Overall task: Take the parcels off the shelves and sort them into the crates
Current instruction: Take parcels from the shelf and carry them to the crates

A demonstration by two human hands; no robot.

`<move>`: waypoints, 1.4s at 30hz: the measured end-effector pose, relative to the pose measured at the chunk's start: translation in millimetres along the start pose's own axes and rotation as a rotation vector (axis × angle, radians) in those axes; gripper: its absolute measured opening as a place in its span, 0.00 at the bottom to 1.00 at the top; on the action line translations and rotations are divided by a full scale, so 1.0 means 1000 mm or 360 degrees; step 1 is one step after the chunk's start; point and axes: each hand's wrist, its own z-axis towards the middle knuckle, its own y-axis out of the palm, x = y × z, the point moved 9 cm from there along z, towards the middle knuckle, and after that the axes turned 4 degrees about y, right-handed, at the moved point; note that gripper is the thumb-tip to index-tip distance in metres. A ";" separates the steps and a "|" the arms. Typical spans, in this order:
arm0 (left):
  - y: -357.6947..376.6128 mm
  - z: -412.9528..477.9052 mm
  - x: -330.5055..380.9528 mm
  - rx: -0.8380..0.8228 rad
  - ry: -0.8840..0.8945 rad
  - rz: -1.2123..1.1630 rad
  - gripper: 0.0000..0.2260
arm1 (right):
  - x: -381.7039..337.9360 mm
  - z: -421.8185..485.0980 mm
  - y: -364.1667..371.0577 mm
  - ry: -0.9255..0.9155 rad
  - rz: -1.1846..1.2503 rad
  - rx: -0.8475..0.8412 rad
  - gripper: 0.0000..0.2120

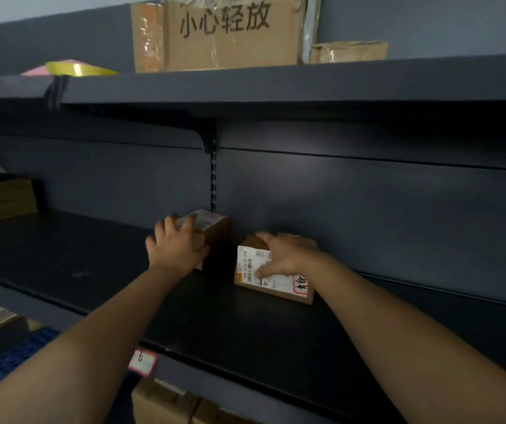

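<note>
1. Dark grey metal shelf [245, 325] carries two parcels near its back panel, side by side and slightly apart.
2. Left hand [175, 243] grips the small brown cardboard box [215, 231], fingers spread over its top.
3. Right hand [285, 254] holds the white-labelled brown cardboard box [251, 270], thumb across the label, fingers curled over its top.

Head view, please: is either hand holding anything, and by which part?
Left hand grips the left box over its near top edge; right hand grips the right box across its top.

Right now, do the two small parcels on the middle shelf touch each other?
Apart. The head view shows a dark strip of shelf between the left parcel and the right parcel.
</note>
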 end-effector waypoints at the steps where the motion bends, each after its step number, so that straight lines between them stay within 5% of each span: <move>1: 0.004 0.010 -0.001 0.0002 0.0000 -0.0010 0.36 | -0.002 0.007 -0.001 0.0018 -0.0009 0.0049 0.42; 7: 0.035 0.043 -0.014 -0.0183 -0.0205 -0.0216 0.41 | -0.010 0.036 0.003 0.0093 0.0105 -0.0083 0.46; 12: 0.045 0.043 -0.014 -0.0129 -0.0213 -0.0570 0.33 | 0.012 0.043 -0.002 0.0219 0.0281 -0.0167 0.25; 23: 0.020 -0.003 -0.003 0.0181 -0.0158 -0.1079 0.36 | 0.062 -0.014 -0.020 0.0708 0.0734 0.0447 0.29; 31: -0.028 -0.076 0.102 0.0014 0.0422 -0.1410 0.34 | 0.129 -0.154 -0.062 0.1078 0.0840 0.1024 0.29; 42: -0.067 -0.313 0.382 -0.0690 0.1522 -0.1610 0.30 | 0.286 -0.503 -0.045 0.1525 0.1382 0.1477 0.27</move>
